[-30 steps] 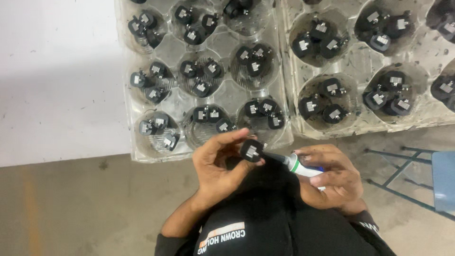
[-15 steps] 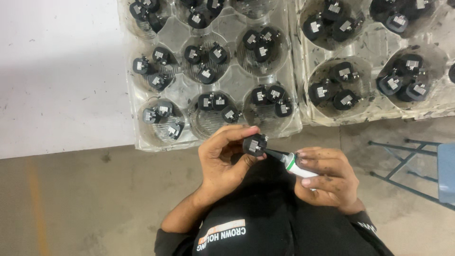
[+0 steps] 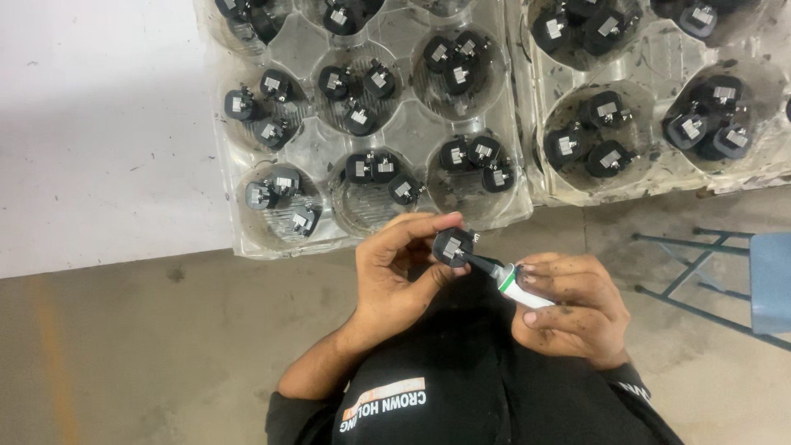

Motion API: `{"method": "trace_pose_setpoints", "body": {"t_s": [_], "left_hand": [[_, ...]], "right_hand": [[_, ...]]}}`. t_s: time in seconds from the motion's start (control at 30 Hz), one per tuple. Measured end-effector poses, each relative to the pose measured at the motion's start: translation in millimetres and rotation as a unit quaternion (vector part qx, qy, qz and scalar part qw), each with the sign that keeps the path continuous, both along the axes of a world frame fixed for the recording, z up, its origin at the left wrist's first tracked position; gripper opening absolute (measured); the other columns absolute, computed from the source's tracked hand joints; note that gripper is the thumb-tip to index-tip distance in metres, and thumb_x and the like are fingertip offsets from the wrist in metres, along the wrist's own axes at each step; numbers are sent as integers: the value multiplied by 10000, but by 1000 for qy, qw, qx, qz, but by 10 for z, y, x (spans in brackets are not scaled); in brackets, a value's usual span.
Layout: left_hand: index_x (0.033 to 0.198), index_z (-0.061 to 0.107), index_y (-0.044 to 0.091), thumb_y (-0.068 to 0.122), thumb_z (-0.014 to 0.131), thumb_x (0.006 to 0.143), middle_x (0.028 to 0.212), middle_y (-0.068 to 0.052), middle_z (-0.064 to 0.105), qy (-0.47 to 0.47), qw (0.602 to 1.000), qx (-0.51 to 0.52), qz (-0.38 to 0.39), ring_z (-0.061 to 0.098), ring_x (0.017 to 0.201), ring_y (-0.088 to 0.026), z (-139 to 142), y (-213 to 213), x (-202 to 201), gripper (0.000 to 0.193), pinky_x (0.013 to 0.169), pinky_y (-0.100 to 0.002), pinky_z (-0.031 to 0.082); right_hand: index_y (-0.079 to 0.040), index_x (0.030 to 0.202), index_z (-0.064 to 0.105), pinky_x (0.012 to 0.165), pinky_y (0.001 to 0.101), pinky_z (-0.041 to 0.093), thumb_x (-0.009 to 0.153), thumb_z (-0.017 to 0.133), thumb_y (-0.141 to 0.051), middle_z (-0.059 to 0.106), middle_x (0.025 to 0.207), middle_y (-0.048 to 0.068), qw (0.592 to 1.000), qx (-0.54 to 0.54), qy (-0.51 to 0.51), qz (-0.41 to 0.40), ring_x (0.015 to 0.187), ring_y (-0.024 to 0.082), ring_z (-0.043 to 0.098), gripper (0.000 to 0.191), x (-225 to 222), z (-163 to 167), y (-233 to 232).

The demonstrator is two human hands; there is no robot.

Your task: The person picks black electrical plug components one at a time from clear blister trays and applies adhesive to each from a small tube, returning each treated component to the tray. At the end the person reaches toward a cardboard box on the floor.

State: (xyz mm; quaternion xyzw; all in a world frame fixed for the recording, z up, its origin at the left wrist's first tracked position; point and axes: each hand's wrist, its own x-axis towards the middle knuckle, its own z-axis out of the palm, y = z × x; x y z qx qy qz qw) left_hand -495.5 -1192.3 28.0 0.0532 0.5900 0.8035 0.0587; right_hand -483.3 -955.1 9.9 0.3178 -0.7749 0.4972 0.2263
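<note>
Head view, items listed from nearest outward.

Dark garment (image 3: 461, 387): black cloth over the person's lap, at the bottom edge, below both hands.

Left hand (image 3: 395, 276): fingers curled, thumb and fingertips pinching a small round black part (image 3: 452, 245) held up above the lap, its flat face with a pale metal insert turned toward the camera.

Right hand (image 3: 573, 309): closed around a small white tube (image 3: 519, 287) with a green band and a dark nozzle; the nozzle tip touches the right edge of the held part. Fingers smudged with dark grime.

Floor (image 3: 148, 354): bare grey-brown concrete, around and under the person.

Blue metal frame (image 3: 700, 272): thin bars at the right edge, standing on the floor.

Left tray (image 3: 412, 132): clear plastic, with round cups, lying on the table just beyond the hands; each cup carries two or three black parts of the same kind as the held one.

Right tray (image 3: 651, 66): clear plastic, just beside the left tray, its larger cups also loaded with black parts.

Table (image 3: 99, 132): white surface, scuffed, carrying both trays.
</note>
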Motion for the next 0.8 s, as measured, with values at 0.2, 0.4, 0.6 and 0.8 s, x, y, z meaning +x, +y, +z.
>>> {"method": "trace_pose_setpoints", "body": {"t_s": [0.2, 0.4, 0.6, 0.8], "left_hand": [[1357, 641, -34, -165, 718, 912, 1308, -102, 636, -6, 1000, 23, 5, 706, 1114, -158, -67, 12, 39, 470, 951, -276, 632], [1374, 624, -33, -166, 714, 917, 1323, -107, 631, -10, 999, 40, 7, 708, 1113, -161, -101, 16, 65, 484, 957, -279, 628], [1409, 611, -29, -148, 703, 949, 1338, -129, 659, -21, 998, 55, 11, 698, 1132, -154, -179, 33, 99, 484, 987, -283, 612], [1446, 603, -17, -86, 720, 1011, 1355, -103, 596, -25, 989, 136, -47, 654, 1198, -141, -261, 78, 149, 457, 1056, -285, 565]], "right_hand": [[-171, 934, 591, 892, 456, 679, 806, 814, -67, 648, 1055, 68, 1000, 14, -7, -2, 1036, 250, 694, 278, 19, 17, 1], [-166, 915, 590, 860, 447, 690, 807, 795, -23, 651, 1048, 68, 1000, 6, -8, -28, 1010, 249, 697, 272, 81, 15, -62], [-164, 913, 576, 841, 448, 696, 803, 796, -24, 636, 1022, 67, 1000, 4, -2, -28, 991, 245, 698, 283, 90, 6, -45], [-173, 977, 513, 849, 414, 689, 842, 786, 12, 619, 1065, 67, 996, -51, -38, -60, 1035, 220, 691, 356, 122, -64, -63]]}}
